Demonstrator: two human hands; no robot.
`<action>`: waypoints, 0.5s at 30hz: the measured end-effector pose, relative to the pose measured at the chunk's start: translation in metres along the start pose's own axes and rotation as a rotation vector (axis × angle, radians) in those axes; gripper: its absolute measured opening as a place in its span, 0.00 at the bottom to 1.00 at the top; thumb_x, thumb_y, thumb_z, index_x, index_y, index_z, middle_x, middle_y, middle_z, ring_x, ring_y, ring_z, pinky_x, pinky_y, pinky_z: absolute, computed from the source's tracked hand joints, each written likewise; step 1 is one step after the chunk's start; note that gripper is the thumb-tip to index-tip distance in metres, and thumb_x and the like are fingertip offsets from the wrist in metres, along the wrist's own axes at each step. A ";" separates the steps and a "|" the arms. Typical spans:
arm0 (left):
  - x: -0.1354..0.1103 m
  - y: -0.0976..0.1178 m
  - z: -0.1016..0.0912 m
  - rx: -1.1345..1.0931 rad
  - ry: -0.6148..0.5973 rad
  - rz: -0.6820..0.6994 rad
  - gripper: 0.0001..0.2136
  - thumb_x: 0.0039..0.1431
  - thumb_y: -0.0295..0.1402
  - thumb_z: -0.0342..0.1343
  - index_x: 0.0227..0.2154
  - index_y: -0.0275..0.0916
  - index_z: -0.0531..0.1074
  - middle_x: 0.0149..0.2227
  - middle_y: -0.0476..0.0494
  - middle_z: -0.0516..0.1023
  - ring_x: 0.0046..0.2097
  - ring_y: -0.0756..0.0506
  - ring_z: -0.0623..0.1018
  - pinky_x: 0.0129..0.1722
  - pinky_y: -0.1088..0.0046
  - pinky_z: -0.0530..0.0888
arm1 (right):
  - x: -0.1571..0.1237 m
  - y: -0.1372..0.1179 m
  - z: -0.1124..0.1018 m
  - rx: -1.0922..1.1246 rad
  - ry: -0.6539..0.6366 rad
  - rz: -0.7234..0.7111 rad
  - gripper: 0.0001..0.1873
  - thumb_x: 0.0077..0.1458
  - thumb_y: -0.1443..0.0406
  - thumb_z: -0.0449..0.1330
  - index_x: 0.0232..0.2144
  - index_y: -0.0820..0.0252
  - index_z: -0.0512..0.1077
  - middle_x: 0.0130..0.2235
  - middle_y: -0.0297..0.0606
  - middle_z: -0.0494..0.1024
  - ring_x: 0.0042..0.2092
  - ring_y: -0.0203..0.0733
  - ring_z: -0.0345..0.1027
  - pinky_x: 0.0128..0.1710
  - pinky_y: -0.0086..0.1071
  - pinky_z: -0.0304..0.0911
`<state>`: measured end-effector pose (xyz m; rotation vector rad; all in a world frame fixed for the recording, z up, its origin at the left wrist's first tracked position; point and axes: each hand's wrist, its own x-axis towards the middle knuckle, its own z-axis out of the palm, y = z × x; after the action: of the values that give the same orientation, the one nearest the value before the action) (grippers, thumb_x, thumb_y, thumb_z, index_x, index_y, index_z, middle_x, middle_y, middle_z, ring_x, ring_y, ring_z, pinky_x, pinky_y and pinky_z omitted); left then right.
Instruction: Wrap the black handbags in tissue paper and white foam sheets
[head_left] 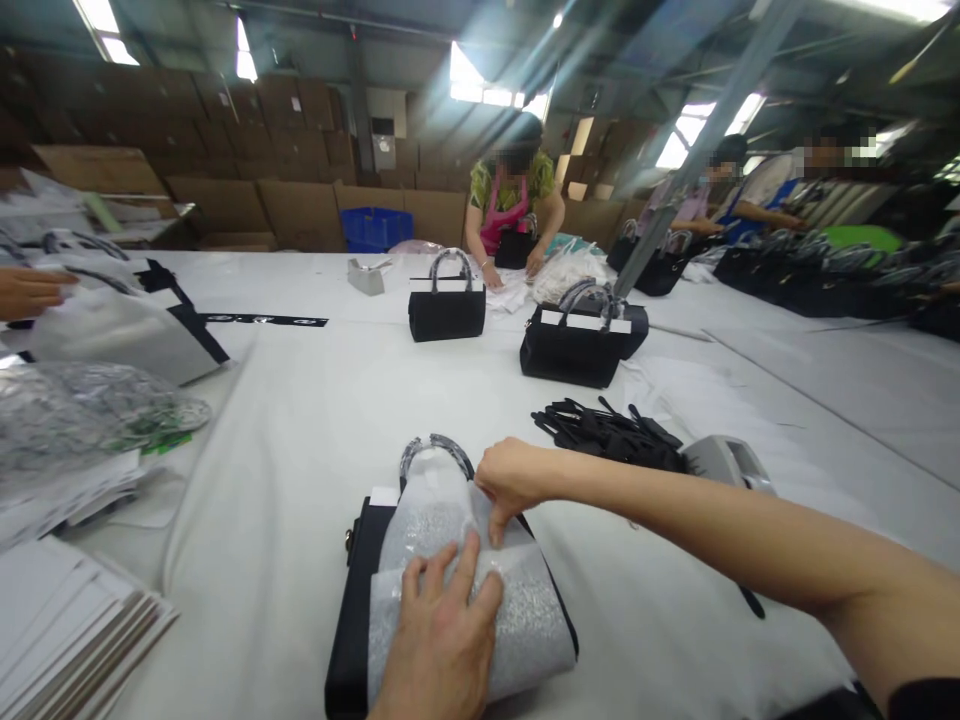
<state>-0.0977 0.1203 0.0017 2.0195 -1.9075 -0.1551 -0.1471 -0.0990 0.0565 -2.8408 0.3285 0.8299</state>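
Observation:
A black handbag [351,610] lies in front of me on the white-covered table. A whitish translucent foam sheet [529,610] covers most of its upper side. The bag's wrapped handle [439,442] arches out at the far end, with part of the sheet inside its loop. My left hand [442,630] rests on the sheet with fingers spread. Beside the handle's right base, my right hand [517,485] has curled fingers at the sheet's edge and its thumb pointing down on it. Its fingertips are partly hidden.
Two handbags, one left [448,315] and one right [570,345], stand ahead. Black straps [607,430] and a grey tape dispenser [731,462] lie right. White boards [67,630] and clear plastic [82,410] are left. A co-worker [514,195] stands across the table.

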 end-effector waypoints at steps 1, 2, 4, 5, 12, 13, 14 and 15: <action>0.001 0.000 0.000 -0.002 0.005 -0.015 0.17 0.56 0.24 0.45 0.45 0.49 0.68 0.61 0.49 0.64 0.56 0.38 0.66 0.53 0.48 0.60 | 0.002 0.007 0.008 0.122 0.002 0.034 0.26 0.31 0.44 0.69 0.21 0.59 0.73 0.18 0.31 0.68 0.23 0.37 0.61 0.25 0.29 0.53; 0.001 0.001 0.000 -0.007 0.008 -0.019 0.17 0.56 0.24 0.45 0.45 0.48 0.68 0.61 0.49 0.65 0.56 0.38 0.66 0.53 0.48 0.61 | 0.003 0.014 0.019 0.269 0.008 0.058 0.26 0.31 0.45 0.69 0.22 0.59 0.72 0.19 0.29 0.67 0.23 0.35 0.60 0.24 0.27 0.52; 0.003 0.000 0.001 -0.020 0.015 -0.027 0.15 0.57 0.25 0.45 0.44 0.47 0.69 0.61 0.50 0.65 0.56 0.38 0.66 0.53 0.48 0.61 | 0.002 0.025 0.042 0.567 0.064 0.083 0.25 0.34 0.47 0.69 0.23 0.60 0.70 0.20 0.26 0.65 0.24 0.33 0.57 0.23 0.25 0.51; 0.004 0.000 0.001 -0.031 0.013 -0.022 0.15 0.58 0.26 0.45 0.44 0.47 0.69 0.61 0.51 0.64 0.56 0.38 0.66 0.53 0.48 0.62 | 0.000 0.029 0.052 0.682 0.118 0.096 0.24 0.36 0.48 0.68 0.24 0.60 0.70 0.20 0.26 0.64 0.24 0.32 0.56 0.23 0.25 0.51; 0.003 0.000 0.002 -0.137 -0.026 -0.081 0.29 0.55 0.52 0.52 0.57 0.44 0.62 0.63 0.42 0.61 0.58 0.30 0.65 0.55 0.39 0.62 | -0.027 0.005 0.083 0.776 0.673 0.269 0.24 0.53 0.50 0.54 0.44 0.62 0.72 0.44 0.46 0.75 0.46 0.47 0.68 0.50 0.41 0.62; 0.003 0.001 -0.001 -0.158 -0.053 -0.082 0.33 0.53 0.55 0.52 0.59 0.42 0.60 0.63 0.40 0.59 0.59 0.29 0.64 0.56 0.37 0.61 | -0.029 0.000 0.088 0.809 0.708 0.259 0.28 0.54 0.48 0.52 0.49 0.61 0.70 0.51 0.48 0.72 0.52 0.50 0.65 0.56 0.45 0.58; 0.004 0.002 -0.005 -0.185 -0.093 -0.069 0.36 0.53 0.56 0.51 0.60 0.41 0.58 0.64 0.39 0.56 0.60 0.28 0.62 0.56 0.35 0.60 | -0.028 -0.004 0.096 0.855 0.704 0.262 0.32 0.54 0.46 0.51 0.52 0.60 0.68 0.55 0.48 0.69 0.57 0.51 0.61 0.60 0.47 0.54; 0.006 0.003 -0.010 -0.215 -0.133 -0.061 0.36 0.54 0.56 0.49 0.61 0.39 0.56 0.65 0.37 0.54 0.62 0.27 0.60 0.58 0.34 0.58 | -0.026 -0.006 0.104 0.903 0.680 0.279 0.35 0.51 0.44 0.51 0.54 0.59 0.67 0.58 0.48 0.66 0.60 0.53 0.57 0.62 0.48 0.51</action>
<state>-0.0966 0.1161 0.0125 1.9654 -1.8184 -0.5007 -0.2199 -0.0661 -0.0153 -2.1084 0.9145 -0.2769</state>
